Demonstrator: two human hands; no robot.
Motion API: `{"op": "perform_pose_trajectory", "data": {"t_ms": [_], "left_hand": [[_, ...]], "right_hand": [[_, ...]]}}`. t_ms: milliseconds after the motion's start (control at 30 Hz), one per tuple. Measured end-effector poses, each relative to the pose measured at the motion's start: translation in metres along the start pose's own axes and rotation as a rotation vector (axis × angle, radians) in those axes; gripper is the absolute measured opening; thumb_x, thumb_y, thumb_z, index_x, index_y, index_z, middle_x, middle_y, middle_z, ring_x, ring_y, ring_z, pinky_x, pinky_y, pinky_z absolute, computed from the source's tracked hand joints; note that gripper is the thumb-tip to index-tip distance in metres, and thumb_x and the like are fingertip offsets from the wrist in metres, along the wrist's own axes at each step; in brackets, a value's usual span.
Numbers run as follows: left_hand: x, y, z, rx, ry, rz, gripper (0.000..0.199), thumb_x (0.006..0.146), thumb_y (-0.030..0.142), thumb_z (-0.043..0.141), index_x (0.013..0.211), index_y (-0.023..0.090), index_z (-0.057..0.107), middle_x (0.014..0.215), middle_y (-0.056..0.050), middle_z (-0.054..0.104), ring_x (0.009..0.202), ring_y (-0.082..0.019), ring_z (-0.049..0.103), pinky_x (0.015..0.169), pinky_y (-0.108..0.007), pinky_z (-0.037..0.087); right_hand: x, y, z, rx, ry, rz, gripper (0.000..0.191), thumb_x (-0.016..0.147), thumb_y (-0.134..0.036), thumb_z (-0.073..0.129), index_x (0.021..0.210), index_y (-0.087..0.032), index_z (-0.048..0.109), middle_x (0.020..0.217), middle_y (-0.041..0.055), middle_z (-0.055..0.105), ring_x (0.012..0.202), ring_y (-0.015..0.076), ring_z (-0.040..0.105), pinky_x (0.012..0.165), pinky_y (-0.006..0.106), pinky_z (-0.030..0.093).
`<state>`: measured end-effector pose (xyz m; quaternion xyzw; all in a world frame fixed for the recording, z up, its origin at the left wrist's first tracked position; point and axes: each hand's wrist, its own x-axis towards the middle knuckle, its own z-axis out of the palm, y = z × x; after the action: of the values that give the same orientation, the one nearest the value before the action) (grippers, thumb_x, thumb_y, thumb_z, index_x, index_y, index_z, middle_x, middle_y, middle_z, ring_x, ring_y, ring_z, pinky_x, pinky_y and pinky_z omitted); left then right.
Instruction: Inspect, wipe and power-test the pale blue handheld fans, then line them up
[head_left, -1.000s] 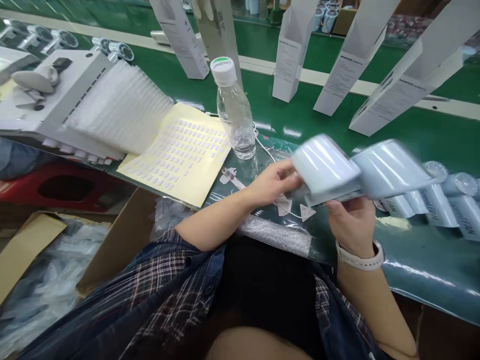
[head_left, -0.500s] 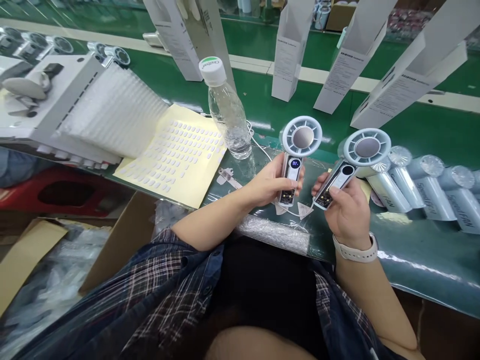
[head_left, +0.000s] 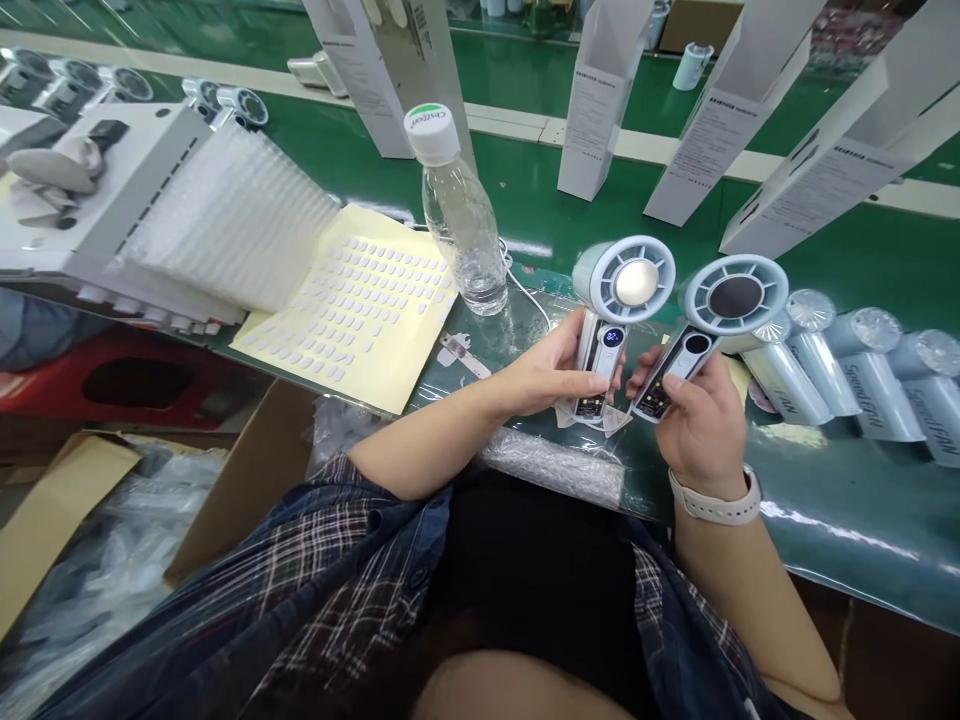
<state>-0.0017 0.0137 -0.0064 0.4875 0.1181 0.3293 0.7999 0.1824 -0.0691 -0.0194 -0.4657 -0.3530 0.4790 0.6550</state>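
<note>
My left hand [head_left: 551,372] is wrapped round the handle of a light blue handheld fan [head_left: 634,280], whose small round display is lit with digits. Close beside it on the right, my right hand [head_left: 701,415] grips a second light blue fan [head_left: 735,295] with a dark round display. Both fan heads face up, and each thumb rests on the front of a handle. Below the hands, a roll of clear bubble wrap [head_left: 555,468] lies at the table's near edge. A white cable [head_left: 529,290] runs behind the left-hand fan.
A water bottle [head_left: 461,215] stands beside a yellow sheet of white stickers [head_left: 352,300]. Farther left lies a stack of white foam sheets [head_left: 232,220]. Several blue fans [head_left: 877,385] lie at the right. Tall white boxes [head_left: 596,110] stand along the back of the green table [head_left: 847,510].
The left-hand fan has moved right and tilted, so its head is closer to the other fan. The view has shifted slightly, and a blue cylinder now shows between the back boxes.
</note>
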Motion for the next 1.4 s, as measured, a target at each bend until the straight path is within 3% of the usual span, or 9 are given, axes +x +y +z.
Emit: {"op": "perform_pose_trajectory", "data": {"t_ms": [267,433,667,900,1067,1200,1400], "left_hand": [[0.003,0.003,0.001,-0.035,0.036,-0.002,0.062,0.075,0.048,0.092,0.112,0.023,0.049,0.106,-0.004,0.059,0.086,-0.018,0.065,0.073,-0.035,0.058],[0.004,0.001,0.002,-0.014,0.109,-0.025,0.063,0.075,0.038,0.090,0.116,0.023,0.045,0.104,-0.001,0.060,0.080,-0.015,0.064,0.073,-0.036,0.057],[0.004,-0.003,-0.002,-0.023,0.093,-0.019,0.060,0.074,0.031,0.087,0.113,0.023,0.043,0.099,0.002,0.061,0.075,-0.014,0.065,0.068,-0.035,0.059],[0.005,0.001,0.001,0.029,0.230,-0.048,0.056,0.079,0.047,0.086,0.109,0.023,0.045,0.089,0.003,0.059,0.068,-0.012,0.062,0.060,-0.030,0.055],[0.005,-0.002,0.000,0.046,0.107,-0.031,0.059,0.082,0.051,0.085,0.112,0.023,0.043,0.089,0.004,0.063,0.070,-0.015,0.068,0.069,-0.036,0.063],[0.007,-0.011,-0.007,0.126,0.123,-0.023,0.056,0.087,0.053,0.083,0.111,0.023,0.043,0.085,0.003,0.065,0.070,-0.017,0.071,0.072,-0.037,0.063],[0.006,-0.013,-0.009,0.123,0.106,0.019,0.055,0.086,0.050,0.086,0.112,0.022,0.047,0.099,0.000,0.065,0.078,-0.016,0.073,0.078,-0.038,0.065]], "right_hand": [[-0.001,-0.002,0.004,-0.006,0.008,-0.008,0.031,0.082,-0.035,0.082,0.108,-0.028,0.065,0.103,0.0024,0.073,0.080,0.0203,0.069,0.066,0.036,0.064],[-0.002,-0.004,0.005,0.041,-0.004,-0.001,0.030,0.081,-0.033,0.084,0.105,-0.027,0.067,0.100,0.0008,0.073,0.077,0.0174,0.068,0.066,0.032,0.063],[-0.002,-0.002,0.001,-0.001,-0.061,-0.018,0.034,0.084,-0.036,0.086,0.111,-0.029,0.065,0.102,0.0012,0.073,0.076,0.0176,0.068,0.067,0.033,0.062],[-0.001,0.000,0.001,-0.028,-0.008,0.032,0.029,0.088,-0.045,0.081,0.107,-0.028,0.065,0.095,0.0012,0.070,0.073,0.0184,0.066,0.061,0.033,0.059],[-0.002,-0.001,0.001,-0.018,-0.029,0.011,0.029,0.088,-0.045,0.081,0.105,-0.029,0.065,0.094,0.0011,0.070,0.073,0.0186,0.066,0.059,0.033,0.058],[-0.002,-0.002,0.000,-0.015,0.001,0.003,0.030,0.087,-0.044,0.080,0.108,-0.029,0.066,0.091,0.0008,0.070,0.070,0.0187,0.064,0.056,0.032,0.056],[0.000,0.000,0.004,0.000,0.031,0.019,0.025,0.087,-0.042,0.079,0.102,-0.027,0.064,0.093,0.0012,0.071,0.072,0.0173,0.065,0.059,0.031,0.058]]}}
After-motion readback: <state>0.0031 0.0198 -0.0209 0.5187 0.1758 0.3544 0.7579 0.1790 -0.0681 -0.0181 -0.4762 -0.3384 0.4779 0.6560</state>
